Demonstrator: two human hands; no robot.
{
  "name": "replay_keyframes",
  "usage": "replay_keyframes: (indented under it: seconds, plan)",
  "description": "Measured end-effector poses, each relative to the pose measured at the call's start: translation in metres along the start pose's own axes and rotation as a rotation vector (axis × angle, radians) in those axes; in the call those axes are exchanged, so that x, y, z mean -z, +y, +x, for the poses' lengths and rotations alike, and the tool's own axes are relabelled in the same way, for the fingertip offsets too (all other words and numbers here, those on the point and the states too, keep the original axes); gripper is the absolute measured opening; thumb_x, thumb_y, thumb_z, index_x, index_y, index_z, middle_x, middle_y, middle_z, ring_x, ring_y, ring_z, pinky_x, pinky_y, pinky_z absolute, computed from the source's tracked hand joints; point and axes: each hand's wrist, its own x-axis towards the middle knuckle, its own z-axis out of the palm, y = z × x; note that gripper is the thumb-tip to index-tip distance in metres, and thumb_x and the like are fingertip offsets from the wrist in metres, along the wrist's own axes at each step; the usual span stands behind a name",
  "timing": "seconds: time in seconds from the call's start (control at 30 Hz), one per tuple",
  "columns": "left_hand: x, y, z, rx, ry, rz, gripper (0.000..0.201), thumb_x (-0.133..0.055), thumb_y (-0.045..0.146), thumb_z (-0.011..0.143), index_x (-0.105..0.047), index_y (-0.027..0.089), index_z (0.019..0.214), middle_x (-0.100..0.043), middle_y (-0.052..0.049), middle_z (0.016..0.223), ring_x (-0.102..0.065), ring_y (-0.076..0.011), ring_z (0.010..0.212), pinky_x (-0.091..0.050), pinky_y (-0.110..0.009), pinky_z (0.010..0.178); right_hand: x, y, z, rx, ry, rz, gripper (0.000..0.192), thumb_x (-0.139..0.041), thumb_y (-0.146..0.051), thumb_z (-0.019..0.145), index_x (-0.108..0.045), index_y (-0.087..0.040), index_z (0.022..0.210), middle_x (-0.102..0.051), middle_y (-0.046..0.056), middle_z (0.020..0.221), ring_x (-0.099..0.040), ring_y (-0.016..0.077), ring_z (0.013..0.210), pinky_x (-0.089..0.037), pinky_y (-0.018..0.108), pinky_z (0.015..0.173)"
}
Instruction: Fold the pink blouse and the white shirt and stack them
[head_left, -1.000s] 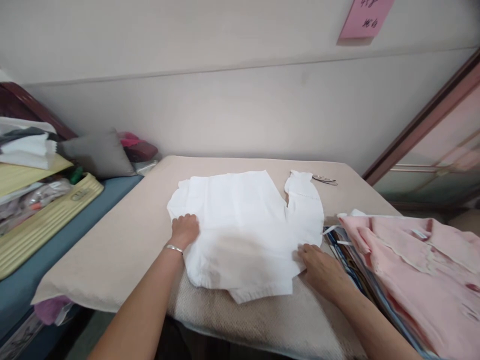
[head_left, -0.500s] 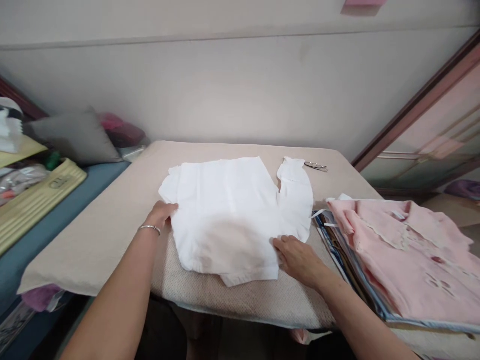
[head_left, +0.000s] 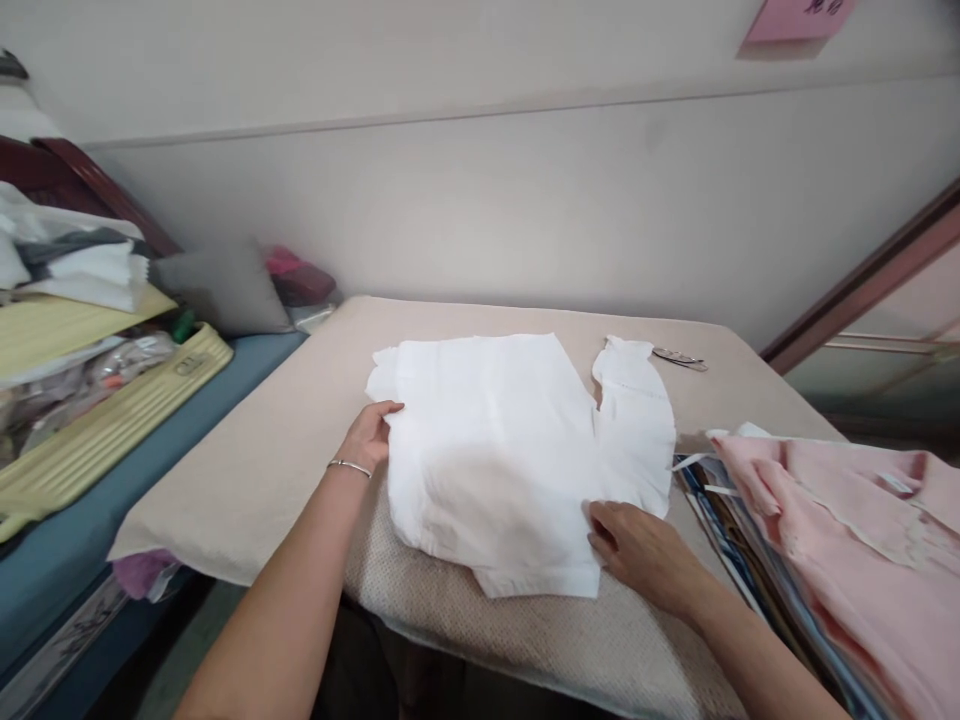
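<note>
A white garment [head_left: 517,450] lies spread flat on the padded counter [head_left: 247,480], right between the person's two hands. The left hand [head_left: 367,435] rests at the cloth's left edge, fingers loosely curled with the tips on or just under the hem; whether it actually pinches the fabric I cannot tell. The right hand [head_left: 637,550] lies low at the near right corner, fingers bent, touching the lower edge where a folded layer sticks out; its grip is no clearer.

A narrower piece, perhaps a sleeve, juts away beyond the right hand, and past it lies a small metal clip or snips [head_left: 679,358]. Just outside the right hand sits a stack of fabric topped by a pink garment [head_left: 862,540]. Beyond the left hand, well apart, a yellow case [head_left: 112,430] and a grey cushion [head_left: 221,290] rest on a blue surface.

To smooth this well, I would judge both palms should press flat and sweep outward evenly, keeping the edges square and that lower layer from bunching.
</note>
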Motion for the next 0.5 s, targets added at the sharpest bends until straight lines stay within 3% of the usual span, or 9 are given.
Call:
replay_keyframes:
  seconds: [0.23,0.5]
  plan:
    - [-0.0001,-0.0011,-0.0013,-0.022,-0.069,-0.156,0.036,-0.068,0.020,0.080,-0.068,0.011,0.115,-0.078,-0.011,0.089,-0.076,-0.0289,0.081,-0.062,-0.044,0.083,-0.0016,0.0021,0.0031,0.005,0.009,0.008,0.011,-0.049,-0.019,0.092,-0.054,-0.021,0.082,-0.066,0.004,0.083,-0.059,0.0199,0.076,-0.026,0.031,0.066]
    - [-0.0039,-0.0074,-0.0013,-0.041,-0.142,-0.183,0.039,-0.064,0.018,0.079,-0.068,0.010,0.116,-0.078,-0.012,0.091,-0.076,-0.0291,0.084,-0.061,-0.045,0.087,-0.0033,0.0037,0.0043,-0.028,-0.012,0.032,0.011,-0.050,-0.019,0.091,-0.053,-0.022,0.081,-0.066,0.003,0.080,-0.059,0.0195,0.074,-0.025,0.030,0.065]
